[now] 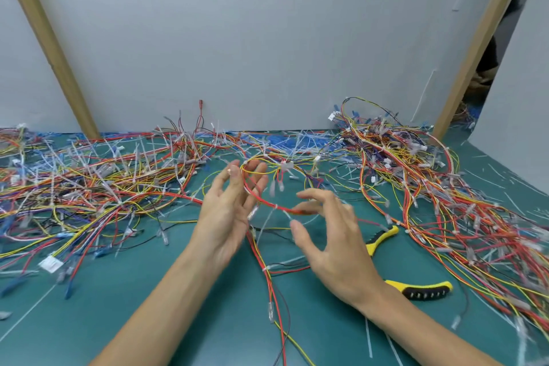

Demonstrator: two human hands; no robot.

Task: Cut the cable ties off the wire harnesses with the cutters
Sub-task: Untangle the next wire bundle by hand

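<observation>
A red and yellow wire harness [261, 200] hangs between my hands above the green mat, with a small white cable tie [275, 206] on its red strand. My left hand [228, 211] is raised palm inward with straight fingers, and the harness loops across them. My right hand [332, 235] is spread in a wide C, its index fingertip at the red strand and its thumb apart below. It holds nothing. The cutters [421, 290], with yellow and black handles, lie on the mat behind my right wrist, partly hidden by it.
A wide tangle of harnesses [89, 187] covers the mat's left side and another pile [445, 187] fills the right. Cut white and blue ties [297, 140] litter the back along the grey wall [267, 38]. Bare green mat [118, 306] shows near me.
</observation>
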